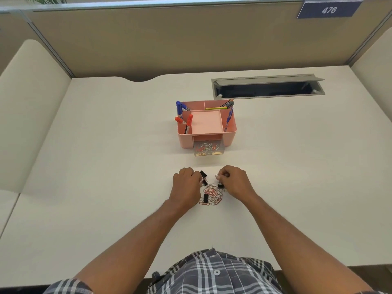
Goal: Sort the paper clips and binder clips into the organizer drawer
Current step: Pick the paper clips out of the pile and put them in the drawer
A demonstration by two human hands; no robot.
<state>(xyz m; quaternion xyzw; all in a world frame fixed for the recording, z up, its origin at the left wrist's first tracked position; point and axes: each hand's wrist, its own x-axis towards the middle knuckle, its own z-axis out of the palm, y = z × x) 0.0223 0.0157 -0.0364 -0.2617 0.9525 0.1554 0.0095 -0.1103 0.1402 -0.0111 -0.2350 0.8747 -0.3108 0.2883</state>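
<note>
A pile of red and silver paper clips [212, 194] lies on the white desk between my hands, with small black binder clips [205, 197] mixed in. My left hand [186, 186] is closed on black binder clips [203, 177] at the pile's left edge. My right hand [234, 181] pinches a few paper clips [218, 177] at the pile's upper right. Farther back stands the pink organizer [230, 134]. Its clear drawer [207, 148] is pulled out toward me and holds several paper clips.
Blue and red markers [180, 112] and pens stand in the organizer's side compartments. A grey cable hatch [267, 87] with its lid up is set into the desk behind it on the right. Beige partition walls enclose the desk.
</note>
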